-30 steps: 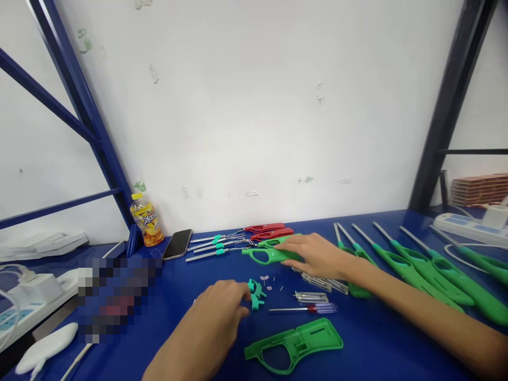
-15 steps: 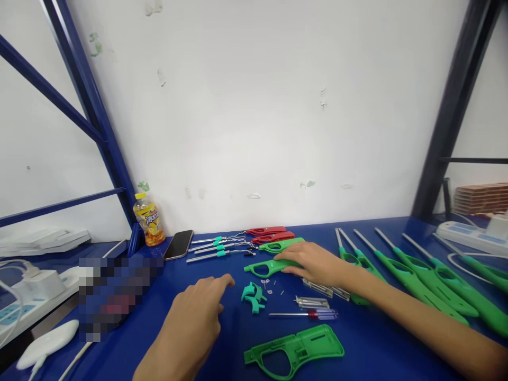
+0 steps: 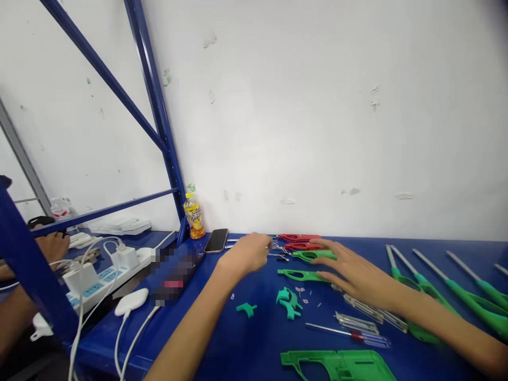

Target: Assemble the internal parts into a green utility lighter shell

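Two looped green plastic handle shells (image 3: 313, 275) are overlapped by the loosely spread right hand (image 3: 353, 270); light, stiff, slick handling is expected, broad ends best gripped. Over thin silvery metal tubes (image 3: 233, 240), the left hand (image 3: 246, 254) is curled; whether it pinches cannot be told.

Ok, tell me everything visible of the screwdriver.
The screwdriver has a thin metallic shaft and a see-through, plastic-looking handle, red near the shaft, purplish behind. It lies on the blue table, tip pointing left, between clear parts and the open green shell. Neither left hand nor right hand touches it.
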The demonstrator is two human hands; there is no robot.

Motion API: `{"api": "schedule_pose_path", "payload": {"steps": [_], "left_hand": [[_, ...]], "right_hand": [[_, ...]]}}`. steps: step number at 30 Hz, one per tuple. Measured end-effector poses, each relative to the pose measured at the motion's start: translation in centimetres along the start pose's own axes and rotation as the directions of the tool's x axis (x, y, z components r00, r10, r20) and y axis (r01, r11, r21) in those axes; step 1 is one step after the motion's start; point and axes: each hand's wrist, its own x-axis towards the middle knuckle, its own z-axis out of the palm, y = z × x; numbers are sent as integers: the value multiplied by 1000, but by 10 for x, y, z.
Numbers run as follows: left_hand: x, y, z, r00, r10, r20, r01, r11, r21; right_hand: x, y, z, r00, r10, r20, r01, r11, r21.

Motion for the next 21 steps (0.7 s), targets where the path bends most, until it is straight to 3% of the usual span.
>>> {"api": "schedule_pose_path", "payload": {"steps": [4,9,16,19,21], "left_hand": [[45,-22,27,990,-64,-125,75,994,85],[51,-51,59,946,-219,-240,252,960,120],[42,-79,60,813,-472,-341,523,849,70],[41,-73,57,798,-469,-379,522,851,47],[40,-62,57,818,-410,-403,462,886,35]], "right_hand": [[0,-1,-4,1000,9,-10,-9,1000,-10],[0,0,-6,1000,-8,-6,8,1000,2],[0,-4,-8,998,-20,-58,21,1000,19],[-1,-4,-9,997,-15,-70,16,1000,13],[-1,-1,-10,998,-3,-67,3,1000,10]]}}
